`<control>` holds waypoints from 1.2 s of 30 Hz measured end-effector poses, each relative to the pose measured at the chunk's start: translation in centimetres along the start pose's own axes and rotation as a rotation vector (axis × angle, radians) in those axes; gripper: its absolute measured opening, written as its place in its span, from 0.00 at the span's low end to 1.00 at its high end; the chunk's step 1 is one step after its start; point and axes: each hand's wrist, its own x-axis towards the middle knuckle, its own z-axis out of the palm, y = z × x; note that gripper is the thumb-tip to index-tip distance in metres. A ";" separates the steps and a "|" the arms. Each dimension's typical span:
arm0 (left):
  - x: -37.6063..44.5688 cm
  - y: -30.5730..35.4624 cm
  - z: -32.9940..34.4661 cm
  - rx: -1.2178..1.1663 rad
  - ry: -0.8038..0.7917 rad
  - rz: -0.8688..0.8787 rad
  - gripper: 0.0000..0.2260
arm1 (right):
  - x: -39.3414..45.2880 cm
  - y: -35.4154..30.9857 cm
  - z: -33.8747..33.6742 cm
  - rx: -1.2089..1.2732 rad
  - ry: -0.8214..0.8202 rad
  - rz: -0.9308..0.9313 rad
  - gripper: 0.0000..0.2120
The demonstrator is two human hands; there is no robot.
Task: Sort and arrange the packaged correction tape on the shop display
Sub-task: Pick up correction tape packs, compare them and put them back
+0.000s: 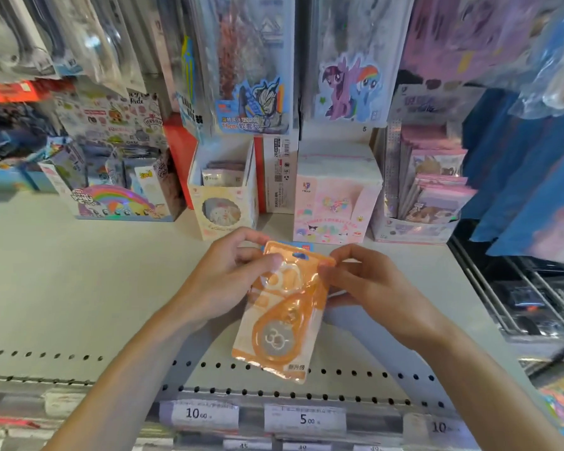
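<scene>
An orange pack of correction tape point(279, 323) hangs upright above the pale shelf point(79, 288), in the middle of the head view. Behind its top edge a blue-topped pack point(302, 246) peeks out. My left hand point(228, 275) pinches the upper left of the orange pack with thumb and fingers. From the other side my right hand point(372, 284) grips the upper right corner. The clear blister shows an orange dispenser with a round wheel. How many packs lie stacked in my hands I cannot tell.
Display boxes stand along the shelf's back: a rainbow pony box point(121, 196), an open white box point(222, 193), a pink character box point(336, 196) and a box of pink packs point(424, 196). Hanging packets crowd above. Price labels point(303, 418) line the front rail. Blue cloth point(528, 177) hangs at the right.
</scene>
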 end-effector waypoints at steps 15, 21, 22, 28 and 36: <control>2.3 0.9 2.0 0.240 0.072 0.116 0.10 | -1.0 0.4 -2.5 0.080 0.163 0.007 0.09; 0.1 -0.5 1.9 0.753 -0.099 -0.008 0.36 | -2.0 1.9 -5.0 0.057 0.258 0.044 0.09; -0.1 -0.4 2.2 0.800 -0.103 0.006 0.37 | -2.1 2.1 -5.1 0.052 0.274 0.053 0.09; -0.4 -0.1 2.4 0.835 -0.103 0.042 0.26 | -2.4 2.5 -4.9 0.054 0.267 0.089 0.12; -1.6 1.3 2.9 0.621 -0.051 0.234 0.41 | -2.4 1.4 -3.0 0.206 0.185 0.109 0.14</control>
